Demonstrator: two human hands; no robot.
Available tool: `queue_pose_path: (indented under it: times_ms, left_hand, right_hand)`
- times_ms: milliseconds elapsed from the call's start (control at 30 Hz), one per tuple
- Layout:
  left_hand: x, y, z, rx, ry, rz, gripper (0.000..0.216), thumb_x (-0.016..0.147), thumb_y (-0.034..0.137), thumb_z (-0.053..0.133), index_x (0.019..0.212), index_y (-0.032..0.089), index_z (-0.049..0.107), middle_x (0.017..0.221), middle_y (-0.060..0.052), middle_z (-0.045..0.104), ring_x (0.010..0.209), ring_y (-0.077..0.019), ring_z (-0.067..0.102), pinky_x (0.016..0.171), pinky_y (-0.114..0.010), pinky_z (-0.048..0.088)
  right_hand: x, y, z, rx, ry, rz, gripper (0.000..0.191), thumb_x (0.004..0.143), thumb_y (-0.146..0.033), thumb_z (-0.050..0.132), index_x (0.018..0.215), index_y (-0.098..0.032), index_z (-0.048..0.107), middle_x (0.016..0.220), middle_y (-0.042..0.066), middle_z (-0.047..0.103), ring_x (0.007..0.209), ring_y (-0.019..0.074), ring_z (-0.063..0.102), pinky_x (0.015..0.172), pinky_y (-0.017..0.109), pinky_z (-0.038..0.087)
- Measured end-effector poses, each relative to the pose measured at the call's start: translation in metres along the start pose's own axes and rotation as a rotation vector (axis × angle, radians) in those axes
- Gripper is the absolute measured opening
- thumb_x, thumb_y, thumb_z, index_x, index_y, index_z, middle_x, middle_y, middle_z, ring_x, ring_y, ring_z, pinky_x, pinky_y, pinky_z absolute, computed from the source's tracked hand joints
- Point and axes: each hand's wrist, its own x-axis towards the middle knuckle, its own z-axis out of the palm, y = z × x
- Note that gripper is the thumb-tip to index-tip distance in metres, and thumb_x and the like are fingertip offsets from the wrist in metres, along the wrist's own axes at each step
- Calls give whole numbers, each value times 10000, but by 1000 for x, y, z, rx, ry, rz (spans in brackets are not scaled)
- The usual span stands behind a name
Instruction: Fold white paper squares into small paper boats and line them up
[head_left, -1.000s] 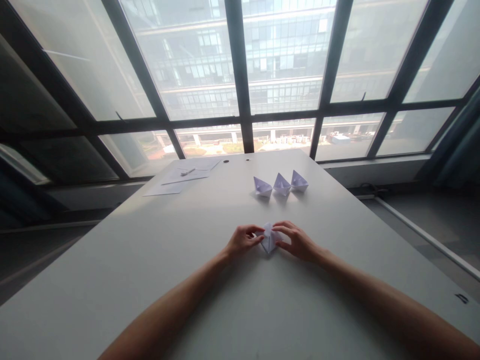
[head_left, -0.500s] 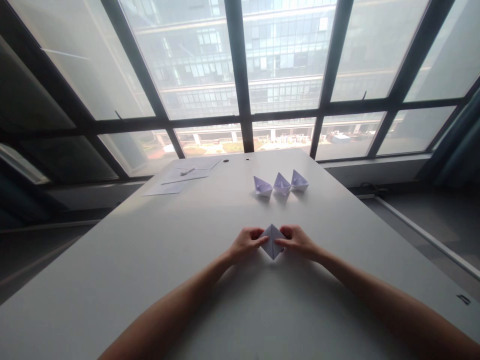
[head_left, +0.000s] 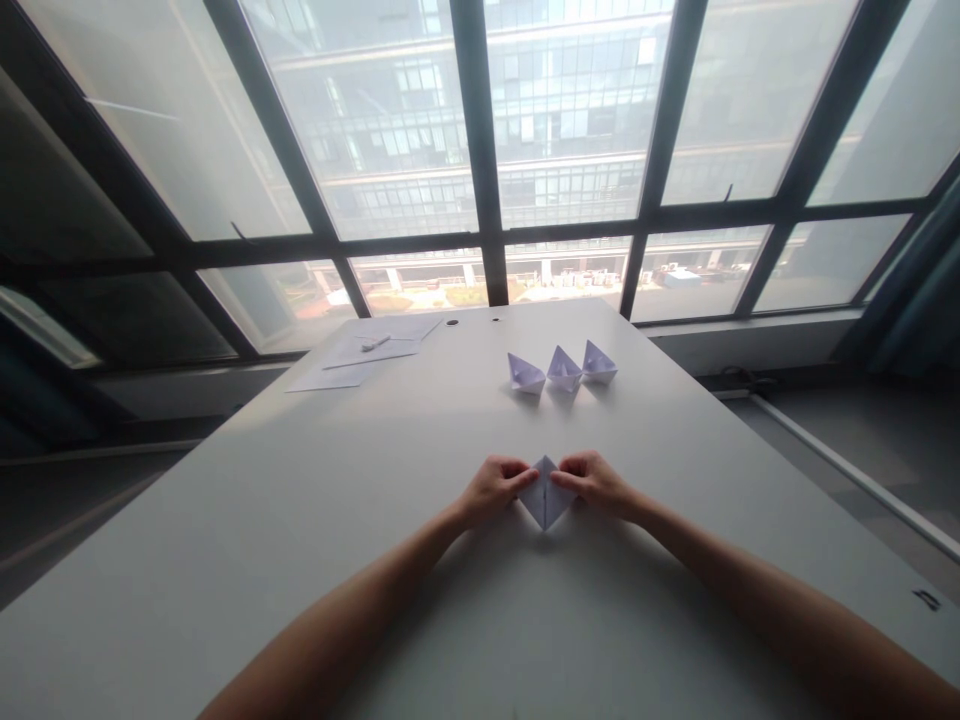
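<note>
A folded white paper, diamond-shaped with a crease down its middle, is held just above the table between both hands. My left hand pinches its left side, thumb on the near face. From the right, my right hand pinches the other side in the same way, thumb close to the central crease. The fingers behind the paper are partly hidden. Beyond the hands stand three folded paper boats: a left one, a middle one and a right one, side by side in a slanting row.
The white table reaches toward large dark-framed windows. At its far left lie several paper sheets with a small white pen-like object on top. Two small dark round spots show near the far edge. A dark mark is at the right edge.
The folded paper has shifted slightly lower in the hands, toward me, and the thumbs now sit higher on it. The boats and sheets stay where they were.
</note>
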Motion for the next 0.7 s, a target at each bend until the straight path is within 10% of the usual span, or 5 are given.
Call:
queue_pose_path:
  times_ms: [700]
  left_hand:
    - [0, -3, -2, -51, 13, -3, 525, 769, 616, 674, 658, 103, 676, 547, 24, 455, 546, -98, 358, 502, -226, 222]
  right_hand:
    - [-3, -5, -1, 77, -8, 24, 442, 817, -556, 658, 660, -144, 623, 553, -36, 475, 532, 103, 406, 497, 232, 275]
